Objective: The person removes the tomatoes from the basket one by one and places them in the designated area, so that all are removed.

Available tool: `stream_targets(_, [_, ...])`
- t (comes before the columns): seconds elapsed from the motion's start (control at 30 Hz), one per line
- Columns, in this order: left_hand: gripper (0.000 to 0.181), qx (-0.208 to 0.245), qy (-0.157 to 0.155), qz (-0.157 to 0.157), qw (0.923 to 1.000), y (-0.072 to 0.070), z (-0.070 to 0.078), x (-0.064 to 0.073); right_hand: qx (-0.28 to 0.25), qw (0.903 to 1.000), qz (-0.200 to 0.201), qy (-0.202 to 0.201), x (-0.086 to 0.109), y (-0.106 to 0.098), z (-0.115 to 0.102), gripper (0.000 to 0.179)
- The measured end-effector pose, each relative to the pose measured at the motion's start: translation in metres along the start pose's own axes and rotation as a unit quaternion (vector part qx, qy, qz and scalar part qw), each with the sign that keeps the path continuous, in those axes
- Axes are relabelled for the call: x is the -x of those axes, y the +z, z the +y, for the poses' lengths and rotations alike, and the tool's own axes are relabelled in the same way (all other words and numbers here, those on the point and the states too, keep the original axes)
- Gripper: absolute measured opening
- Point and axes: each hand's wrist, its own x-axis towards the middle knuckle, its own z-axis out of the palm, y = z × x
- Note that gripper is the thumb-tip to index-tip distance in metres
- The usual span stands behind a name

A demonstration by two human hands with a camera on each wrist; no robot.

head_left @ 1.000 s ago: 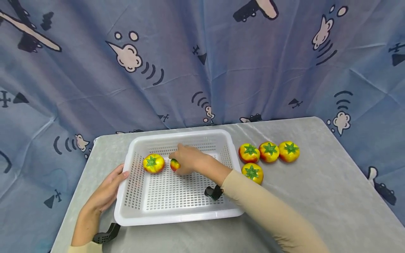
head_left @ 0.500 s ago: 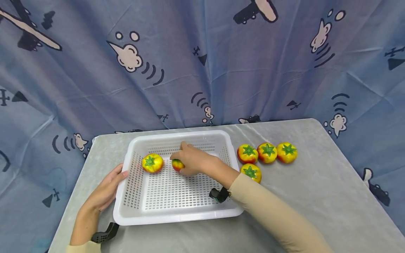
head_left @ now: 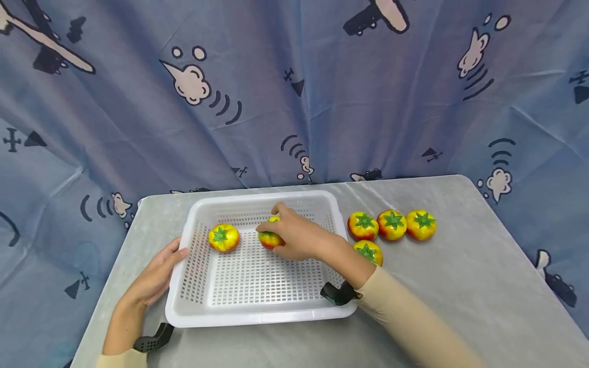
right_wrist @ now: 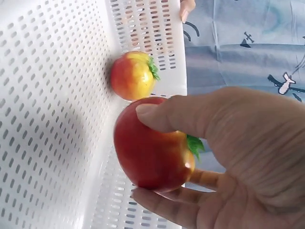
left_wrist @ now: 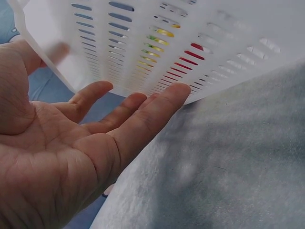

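Observation:
My right hand grips a red-and-yellow tomato with a green star-shaped stem, over the right half of the white perforated basket. In the right wrist view, the thumb lies on one side of this tomato and the fingers on the other. A second tomato sits inside the basket near its left wall. At the left rim, my left hand holds the basket, thumb over the edge. In the left wrist view, its fingers touch the outer wall, and red and yellow show through the slots.
Several more tomatoes stand on the grey tabletop just right of the basket, one partly covered by the right forearm. A blue patterned curtain hangs behind the table. Each wrist wears a black camera mount.
My right hand has shifted to the right inside the basket, bringing the tomato along, farther from the other one. The left hand keeps its place at the rim.

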Motion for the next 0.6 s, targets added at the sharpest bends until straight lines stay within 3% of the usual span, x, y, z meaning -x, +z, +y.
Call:
stream_targets(0.33, [0.056,-0.006,0.004,-0.003,1.0000,0.001,-0.003,0.000,-0.012,0.9992,0.035,-0.016,0.020,-0.004,0.004,0.052])
stream_targets(0.6, [0.056,-0.009,-0.002,-0.001,1.0000,0.002,-0.001,0.001,-0.018,0.9979,0.036,-0.051,0.031,-0.002,0.007,0.050])
